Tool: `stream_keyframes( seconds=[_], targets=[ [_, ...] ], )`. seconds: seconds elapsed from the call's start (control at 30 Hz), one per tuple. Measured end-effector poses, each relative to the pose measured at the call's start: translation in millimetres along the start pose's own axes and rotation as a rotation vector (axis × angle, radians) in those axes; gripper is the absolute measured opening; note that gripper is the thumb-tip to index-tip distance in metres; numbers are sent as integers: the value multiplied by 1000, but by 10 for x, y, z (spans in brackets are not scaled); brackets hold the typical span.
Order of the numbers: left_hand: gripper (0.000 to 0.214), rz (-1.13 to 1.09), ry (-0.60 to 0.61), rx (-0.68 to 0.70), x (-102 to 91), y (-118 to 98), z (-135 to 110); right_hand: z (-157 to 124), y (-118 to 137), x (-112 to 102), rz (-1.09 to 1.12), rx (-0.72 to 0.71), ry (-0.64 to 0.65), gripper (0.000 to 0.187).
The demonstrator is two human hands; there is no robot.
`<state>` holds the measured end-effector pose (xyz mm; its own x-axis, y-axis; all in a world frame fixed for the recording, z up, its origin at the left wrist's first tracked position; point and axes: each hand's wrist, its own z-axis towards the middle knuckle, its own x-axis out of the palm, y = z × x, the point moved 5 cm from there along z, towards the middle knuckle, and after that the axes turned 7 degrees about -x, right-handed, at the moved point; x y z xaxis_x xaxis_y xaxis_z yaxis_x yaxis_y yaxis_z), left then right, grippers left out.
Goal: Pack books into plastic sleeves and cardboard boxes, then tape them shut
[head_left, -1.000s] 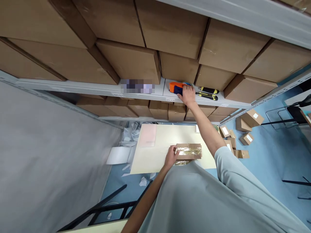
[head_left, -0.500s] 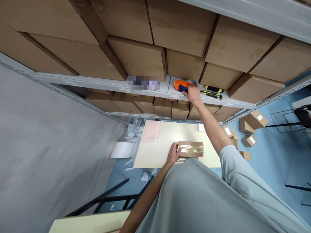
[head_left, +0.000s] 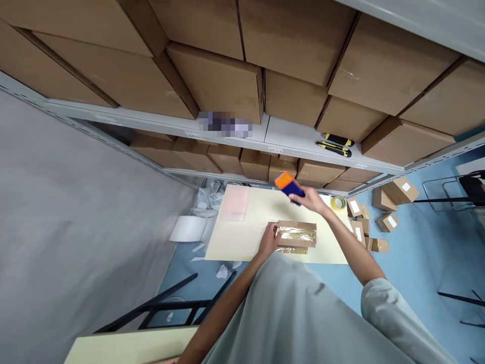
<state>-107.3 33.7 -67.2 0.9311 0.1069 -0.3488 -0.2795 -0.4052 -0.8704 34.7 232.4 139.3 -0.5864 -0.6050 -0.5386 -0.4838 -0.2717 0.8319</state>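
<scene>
My right hand (head_left: 311,198) grips an orange and blue tape dispenser (head_left: 290,187), holding it in the air over the far side of the cream table (head_left: 231,242). My left hand (head_left: 270,239) has its fingers curled on the left end of a small cardboard box (head_left: 297,232) near the table's front edge. Shiny clear tape covers the top of this box. A second taped cardboard piece (head_left: 297,250) shows partly beneath or beside it, nearest my body.
Above the table, a grey shelf (head_left: 288,135) holds large cartons (head_left: 215,81) and several box cutters (head_left: 335,145). A tape roll (head_left: 338,202) lies at the table's right end, a pinkish sheet (head_left: 235,203) at its left. Small boxes (head_left: 388,221) sit on the floor to the right.
My right hand has lifted the tape dispenser off the shelf and brought it down over the table. My left hand stays on the box. The view has shifted slightly.
</scene>
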Motion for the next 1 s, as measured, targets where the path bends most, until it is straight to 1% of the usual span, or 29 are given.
stream_keyframes(
  seconds=[0.07,0.13,0.17,0.23,0.33,0.43,0.5,0.73,0.83,1.0],
  targets=[
    [24,-7,-6,14,4,8,5,-364,-255,278,240,105,146,67],
    [24,-10,-13,28,9,12,8,-684,-459,495,392,188,249,67],
    [24,-10,-15,31,11,13,9,-817,-544,566,428,221,264,67],
    [24,-11,-13,26,15,11,10,-1018,-678,650,462,248,253,66],
    [24,-12,-2,20,7,-15,7,-1183,-832,703,501,265,202,64],
    [24,-5,-2,13,-12,-51,2,-1232,-946,733,548,287,172,64],
    [25,-1,-2,10,-16,-67,0,-1229,-984,757,563,281,176,64],
    [22,-5,-62,9,26,-52,11,-1176,-977,911,599,221,298,72],
    [22,-13,-83,8,51,-34,8,-1160,-982,905,600,206,334,71],
    [22,-22,-112,1,82,-25,-14,-1152,-990,830,642,193,366,70]
  ],
)
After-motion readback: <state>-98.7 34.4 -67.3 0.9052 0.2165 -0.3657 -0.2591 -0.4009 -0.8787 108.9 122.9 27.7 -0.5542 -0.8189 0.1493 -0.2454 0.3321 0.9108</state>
